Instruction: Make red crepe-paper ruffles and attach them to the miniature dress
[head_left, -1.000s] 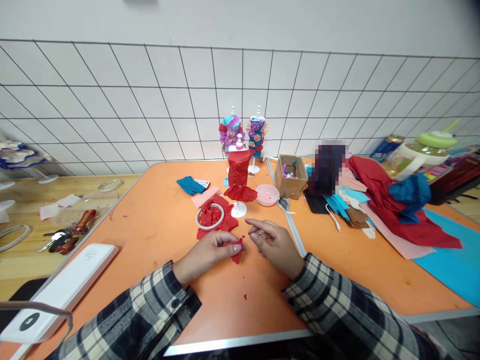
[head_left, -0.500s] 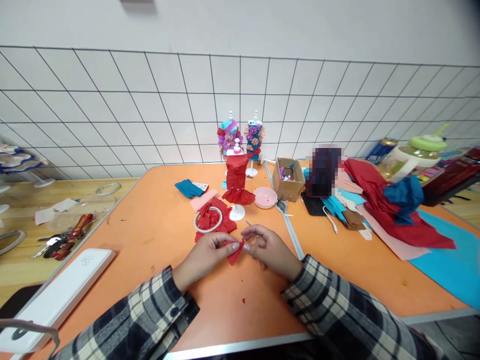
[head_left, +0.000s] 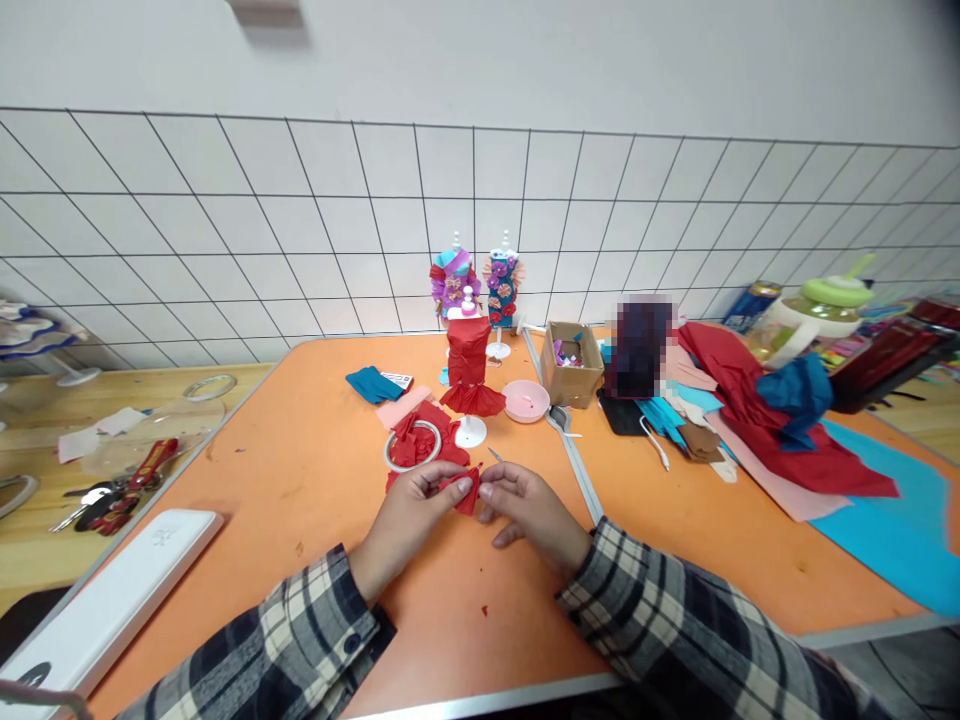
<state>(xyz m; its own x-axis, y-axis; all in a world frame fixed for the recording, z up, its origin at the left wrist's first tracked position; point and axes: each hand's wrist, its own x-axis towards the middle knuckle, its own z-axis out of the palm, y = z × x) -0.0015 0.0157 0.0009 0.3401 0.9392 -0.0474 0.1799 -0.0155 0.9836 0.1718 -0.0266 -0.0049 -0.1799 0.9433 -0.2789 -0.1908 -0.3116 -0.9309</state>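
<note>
A small piece of red crepe paper (head_left: 468, 497) is pinched between the thumb and fingers of my left hand (head_left: 412, 510). My right hand (head_left: 534, 508) is closed close beside it, thumb and index finger at the paper's right edge. From behind its index finger sticks out the tip of a thin pointed tool (head_left: 496, 455), the rest hidden by the hand. Beyond my hands stands a small white dress form (head_left: 470, 432) wearing a red crepe paper dress (head_left: 468, 365). Left of its base, a ring of tape (head_left: 388, 452) lies on crumpled red paper (head_left: 444, 425).
Behind stand two more dressed forms (head_left: 454, 285). To the right are a pink bowl (head_left: 526, 402), a cardboard box (head_left: 571, 382), scissors (head_left: 559, 418), coloured paper sheets (head_left: 757, 425) and a jug (head_left: 814, 320). A white power bank (head_left: 142, 590) lies at the left table edge.
My right hand has come in to the red paper piece, and its fingers have closed at the paper's edge. My left hand keeps its pinch. The view has tilted up slightly.
</note>
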